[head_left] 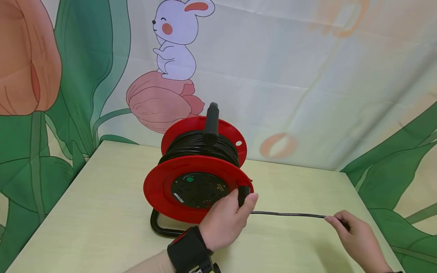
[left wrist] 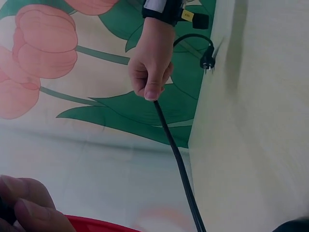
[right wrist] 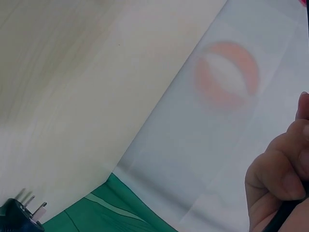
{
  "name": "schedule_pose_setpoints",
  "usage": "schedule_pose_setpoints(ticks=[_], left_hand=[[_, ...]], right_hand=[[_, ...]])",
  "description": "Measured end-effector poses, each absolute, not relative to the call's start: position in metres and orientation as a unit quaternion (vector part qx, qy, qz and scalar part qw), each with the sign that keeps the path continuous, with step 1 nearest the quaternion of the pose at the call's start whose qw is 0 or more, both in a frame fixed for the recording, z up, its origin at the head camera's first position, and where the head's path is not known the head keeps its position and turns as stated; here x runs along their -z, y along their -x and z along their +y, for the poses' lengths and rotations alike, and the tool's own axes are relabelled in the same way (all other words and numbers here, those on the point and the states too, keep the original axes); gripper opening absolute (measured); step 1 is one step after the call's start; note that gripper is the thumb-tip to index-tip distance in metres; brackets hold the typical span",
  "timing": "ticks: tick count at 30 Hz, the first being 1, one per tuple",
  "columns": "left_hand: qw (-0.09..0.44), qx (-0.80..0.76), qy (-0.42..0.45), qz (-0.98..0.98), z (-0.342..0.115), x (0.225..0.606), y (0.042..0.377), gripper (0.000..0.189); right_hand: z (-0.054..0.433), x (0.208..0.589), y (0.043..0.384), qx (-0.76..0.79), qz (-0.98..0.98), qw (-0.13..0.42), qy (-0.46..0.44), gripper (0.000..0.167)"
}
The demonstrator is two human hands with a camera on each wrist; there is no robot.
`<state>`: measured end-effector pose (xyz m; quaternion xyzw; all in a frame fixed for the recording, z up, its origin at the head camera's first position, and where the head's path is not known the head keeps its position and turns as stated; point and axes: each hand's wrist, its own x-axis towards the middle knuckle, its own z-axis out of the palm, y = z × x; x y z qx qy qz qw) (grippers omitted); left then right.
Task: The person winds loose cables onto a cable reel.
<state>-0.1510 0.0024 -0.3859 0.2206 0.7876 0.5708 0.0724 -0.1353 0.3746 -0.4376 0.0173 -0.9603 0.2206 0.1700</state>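
A red cable reel [head_left: 155, 191] with black cable wound on its drum [head_left: 201, 144] stands on the table in the head view. My left hand [head_left: 225, 223] grips the small black knob [head_left: 243, 194] at the right of its front disc. From the reel's right side a length of black cable [head_left: 290, 214] runs nearly level to my right hand [head_left: 358, 239], which holds it between thumb and curled fingers. Past that hand, the cable's loose end carries a plug [left wrist: 207, 59] with bare metal pins, seen in both wrist views.
The reel's black tube stand [head_left: 164, 230] rests on the pale table [head_left: 85, 212]. A black carrying handle [head_left: 211, 123] rises above the drum. Behind the table hangs a cloth backdrop [head_left: 273, 76] printed with a rabbit, tulips and leaves.
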Motion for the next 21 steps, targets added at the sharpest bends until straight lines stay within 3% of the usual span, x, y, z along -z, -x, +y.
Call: schedule_pose_setpoints(ticks=[7, 21], left_hand=[[0.089, -0.562, -0.211, 0.795, 0.008, 0.396, 0.150, 0.048], [0.120, -0.555, -0.188, 0.802, 0.012, 0.430, 0.147, 0.050]], right_hand=[[0.363, 0.438, 0.143, -0.215, -0.968, 0.129, -0.016, 0.028], [0.333, 0.440, 0.156, -0.219, -0.967, 0.113, -0.059, 0.027]])
